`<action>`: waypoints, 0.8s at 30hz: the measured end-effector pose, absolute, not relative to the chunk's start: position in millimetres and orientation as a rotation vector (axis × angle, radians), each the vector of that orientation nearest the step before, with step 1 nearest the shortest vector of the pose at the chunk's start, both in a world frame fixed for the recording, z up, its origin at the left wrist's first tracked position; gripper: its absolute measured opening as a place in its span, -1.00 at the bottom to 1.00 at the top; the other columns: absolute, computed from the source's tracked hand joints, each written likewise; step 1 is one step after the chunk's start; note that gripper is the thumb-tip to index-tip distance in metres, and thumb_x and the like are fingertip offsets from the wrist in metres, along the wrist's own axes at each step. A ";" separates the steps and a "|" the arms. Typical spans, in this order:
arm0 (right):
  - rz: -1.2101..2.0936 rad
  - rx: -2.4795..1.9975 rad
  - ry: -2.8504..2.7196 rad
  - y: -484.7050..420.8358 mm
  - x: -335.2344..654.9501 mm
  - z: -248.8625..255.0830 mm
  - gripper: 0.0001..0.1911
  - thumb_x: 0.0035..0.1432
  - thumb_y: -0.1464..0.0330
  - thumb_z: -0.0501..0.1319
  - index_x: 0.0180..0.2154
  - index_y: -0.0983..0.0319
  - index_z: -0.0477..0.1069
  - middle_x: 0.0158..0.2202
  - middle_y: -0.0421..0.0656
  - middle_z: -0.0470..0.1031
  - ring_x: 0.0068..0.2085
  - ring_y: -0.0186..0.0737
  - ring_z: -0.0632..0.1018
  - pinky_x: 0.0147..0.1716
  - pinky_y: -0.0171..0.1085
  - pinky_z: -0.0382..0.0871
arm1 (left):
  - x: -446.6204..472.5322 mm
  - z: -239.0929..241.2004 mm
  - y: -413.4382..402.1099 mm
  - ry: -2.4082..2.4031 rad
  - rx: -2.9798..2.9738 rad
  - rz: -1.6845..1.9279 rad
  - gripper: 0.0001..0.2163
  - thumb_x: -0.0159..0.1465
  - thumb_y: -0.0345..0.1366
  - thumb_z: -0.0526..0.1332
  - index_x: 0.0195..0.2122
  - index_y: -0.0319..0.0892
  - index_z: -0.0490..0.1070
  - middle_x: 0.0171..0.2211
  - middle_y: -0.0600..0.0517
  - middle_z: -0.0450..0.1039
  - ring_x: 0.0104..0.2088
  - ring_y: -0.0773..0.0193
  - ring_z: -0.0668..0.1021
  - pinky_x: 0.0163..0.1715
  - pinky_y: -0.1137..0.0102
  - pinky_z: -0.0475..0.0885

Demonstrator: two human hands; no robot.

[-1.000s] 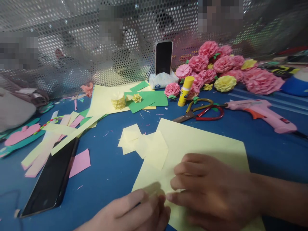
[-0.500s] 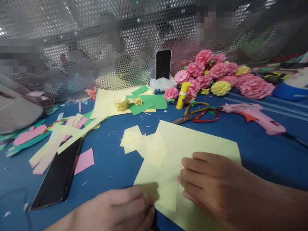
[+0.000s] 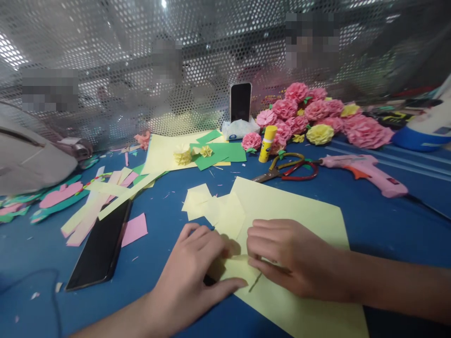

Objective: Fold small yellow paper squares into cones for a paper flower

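Note:
A small piece of pale yellow paper (image 3: 237, 268) is lifted on edge between my two hands, over a large pale yellow sheet (image 3: 303, 206). My left hand (image 3: 197, 267) curls round its left side, the thumb low along the front edge. On the other side my right hand (image 3: 282, 258) pinches the paper, its fingertips partly hidden behind it. A thin dark line of shadow falls below the paper's right end. Just beyond my fingers, several cut yellow paper squares (image 3: 225, 211) overlap at the sheet's left corner.
Scissors (image 3: 285, 169), a glue stick (image 3: 268, 143) and a pink glue gun (image 3: 369, 173) lie beyond the sheet. Pink paper flowers (image 3: 296, 110) are heaped behind them. At left, paper strips (image 3: 95, 206) cross a black phone (image 3: 102, 249). A perforated metal panel (image 3: 200, 94) stands at the back.
My left hand has risen and moved away from me, its thumb now spread along the paper. My right hand has shifted left, and the small paper has been lifted between them.

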State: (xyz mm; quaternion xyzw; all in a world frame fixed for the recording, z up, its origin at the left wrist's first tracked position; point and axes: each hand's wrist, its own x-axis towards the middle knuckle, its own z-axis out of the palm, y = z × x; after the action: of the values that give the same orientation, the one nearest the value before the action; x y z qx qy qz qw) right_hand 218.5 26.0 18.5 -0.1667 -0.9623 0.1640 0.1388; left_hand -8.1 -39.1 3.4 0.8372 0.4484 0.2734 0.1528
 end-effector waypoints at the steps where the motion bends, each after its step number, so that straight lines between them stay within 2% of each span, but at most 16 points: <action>1: 0.572 -0.519 -2.738 25.3 218.4 19.8 -0.78 0.37 0.41 0.06 -0.39 0.21 0.19 -0.45 -0.26 0.28 -0.40 -0.30 0.28 -0.38 -0.27 0.08 | -8.0 4.7 -38.6 1.317 2.365 0.770 -0.79 0.29 -0.16 0.34 -0.22 -0.14 0.37 -0.34 0.11 0.47 -0.32 0.27 0.45 -0.23 0.30 0.24; 4: 0.770 -0.612 -2.618 24.4 218.0 23.5 -0.74 0.31 0.46 0.09 -0.44 0.20 0.08 -0.47 -0.28 0.23 -0.39 -0.33 0.29 -0.37 -0.30 0.11 | -7.9 7.7 -37.4 1.360 2.310 0.775 -0.90 0.30 -0.32 0.31 -0.28 -0.13 0.39 -0.36 0.15 0.44 -0.33 0.30 0.43 -0.24 0.31 0.20; 6: 0.844 -0.647 -2.600 24.4 218.1 24.1 -0.71 0.26 0.48 0.11 -0.46 0.20 0.04 -0.49 -0.29 0.21 -0.40 -0.33 0.29 -0.36 -0.30 0.12 | -8.3 9.0 -37.2 1.356 2.239 0.829 -0.89 0.31 -0.38 0.28 -0.35 -0.14 0.38 -0.39 0.17 0.42 -0.34 0.32 0.42 -0.23 0.32 0.19; 11: 0.792 -0.597 -2.726 21.6 218.6 17.0 -0.64 0.03 0.49 0.23 -0.53 0.20 0.00 -0.55 -0.32 0.10 -0.43 -0.32 0.24 -0.32 -0.25 0.13 | -8.5 10.2 -37.5 1.362 2.077 0.891 -0.87 0.33 -0.44 0.19 -0.37 -0.11 0.36 -0.42 0.19 0.43 -0.33 0.32 0.44 -0.16 0.32 0.19; 15: 0.768 -0.621 -2.720 19.6 217.8 12.8 -0.71 0.09 0.48 0.19 -0.52 0.21 0.07 -0.54 -0.30 0.15 -0.41 -0.29 0.27 -0.28 -0.23 0.14 | -9.1 9.0 -39.3 1.303 2.004 0.836 -0.93 0.38 -0.27 0.18 -0.27 -0.07 0.37 -0.36 0.17 0.48 -0.30 0.26 0.42 -0.19 0.32 0.19; 18: 0.771 -0.619 -2.710 20.2 216.5 11.2 -0.71 0.18 0.45 0.14 -0.52 0.21 0.07 -0.55 -0.29 0.15 -0.41 -0.29 0.26 -0.29 -0.24 0.12 | -8.9 9.2 -41.9 1.271 1.988 0.832 -0.83 0.36 -0.10 0.22 -0.21 -0.06 0.36 -0.32 0.15 0.49 -0.29 0.23 0.42 -0.19 0.30 0.19; 21: 0.777 -0.613 -2.701 20.8 215.2 7.4 -0.66 0.23 0.41 0.14 -0.52 0.21 0.04 -0.55 -0.30 0.13 -0.43 -0.30 0.24 -0.33 -0.24 0.07 | -5.1 9.6 -43.5 1.343 2.044 0.788 -0.77 0.21 -0.16 0.36 -0.30 -0.10 0.32 -0.39 0.17 0.43 -0.36 0.27 0.41 -0.22 0.31 0.17; 24: 0.785 -0.623 -2.720 21.0 214.2 4.2 -0.64 0.24 0.40 0.15 -0.54 0.22 0.04 -0.56 -0.29 0.15 -0.43 -0.30 0.24 -0.33 -0.24 0.05 | 0.3 8.3 -42.9 1.416 2.102 0.744 -0.78 0.18 -0.31 0.34 -0.39 -0.13 0.24 -0.48 0.19 0.32 -0.42 0.32 0.36 -0.26 0.33 0.16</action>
State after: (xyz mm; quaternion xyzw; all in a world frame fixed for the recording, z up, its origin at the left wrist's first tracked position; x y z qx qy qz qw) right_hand 214.2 21.0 4.2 -0.2134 -0.9314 0.2689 0.1211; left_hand 0.3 -42.9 8.3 0.7711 0.5195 0.2729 0.2472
